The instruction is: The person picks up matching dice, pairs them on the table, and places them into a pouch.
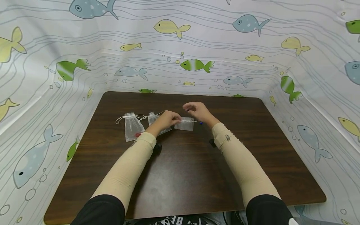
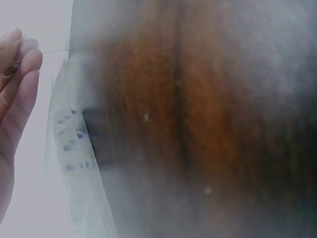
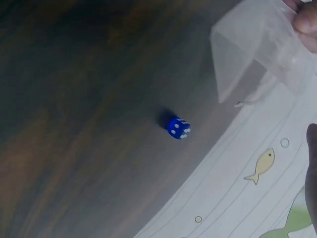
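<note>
Three small white mesh drawstring bags lie across the table. My left hand (image 1: 169,117) pinches the edge of the right-hand bag (image 1: 185,124); its fingertips also show on that bag (image 3: 247,49) in the right wrist view. My right hand (image 1: 199,112) hovers just above and right of this bag, thumb and fingers bent around a small dark thing, mostly hidden. Below that hand a blue die (image 3: 178,128) with white dots sits on the tabletop. Under my left wrist is the middle bag (image 1: 153,118), and white dice with blue dots (image 2: 74,144) show through mesh in the left wrist view.
At the left lies another mesh bag (image 1: 132,126) with its cord loose at the top and red dice (image 1: 138,134) by its lower corner. The brown wooden table (image 1: 191,175) is bordered by a white fish-print sheet (image 1: 168,47) at the back and sides.
</note>
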Demonstrator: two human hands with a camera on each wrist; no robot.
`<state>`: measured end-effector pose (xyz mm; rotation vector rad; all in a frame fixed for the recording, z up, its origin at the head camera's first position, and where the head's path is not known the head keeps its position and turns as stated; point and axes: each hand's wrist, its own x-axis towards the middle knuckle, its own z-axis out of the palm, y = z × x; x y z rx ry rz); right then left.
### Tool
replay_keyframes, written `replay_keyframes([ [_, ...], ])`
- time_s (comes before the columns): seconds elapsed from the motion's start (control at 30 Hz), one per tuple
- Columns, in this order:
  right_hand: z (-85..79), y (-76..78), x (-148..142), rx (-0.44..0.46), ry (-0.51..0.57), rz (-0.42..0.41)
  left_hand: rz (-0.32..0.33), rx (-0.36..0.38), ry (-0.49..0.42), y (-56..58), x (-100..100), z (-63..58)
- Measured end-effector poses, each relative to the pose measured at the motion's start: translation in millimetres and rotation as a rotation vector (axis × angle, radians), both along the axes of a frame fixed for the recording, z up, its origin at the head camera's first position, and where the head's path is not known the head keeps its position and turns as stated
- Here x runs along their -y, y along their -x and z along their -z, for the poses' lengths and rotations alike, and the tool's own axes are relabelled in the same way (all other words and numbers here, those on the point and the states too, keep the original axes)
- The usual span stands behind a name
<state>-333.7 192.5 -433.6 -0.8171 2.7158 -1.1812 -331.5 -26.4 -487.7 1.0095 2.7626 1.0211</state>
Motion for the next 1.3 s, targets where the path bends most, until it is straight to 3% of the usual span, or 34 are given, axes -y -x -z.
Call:
replay_keyframes([
  [0.2, 7.3, -3.2, 0.6, 0.029, -0.025, -0.014, -0.008, 0.001, -0.001, -1.2, 2.0, -1.0],
  [0.4, 13.6, 0.7, -16.3, 0.022, -0.011, 0.083, -0.025, -0.018, 0.000, -2.1, 3.0, -2.6],
  [0.5, 21.7, 5.5, -31.2, 0.044, -0.067, 0.128, -0.029, -0.023, 0.011, -2.7, 2.7, -3.1],
  [0.67, 35.5, 7.5, -51.2, 0.167, -0.185, 0.133, -0.039, -0.036, 0.031, -3.7, 3.0, -2.1],
  [0.83, 44.3, 6.4, -58.8, 0.247, -0.220, 0.125, -0.043, -0.025, 0.033, -3.3, 4.4, -0.3],
  [1.3, 53.7, 7.6, -64.2, 0.232, -0.176, 0.165, -0.060, 0.000, 0.032, -3.6, 6.2, 0.5],
])
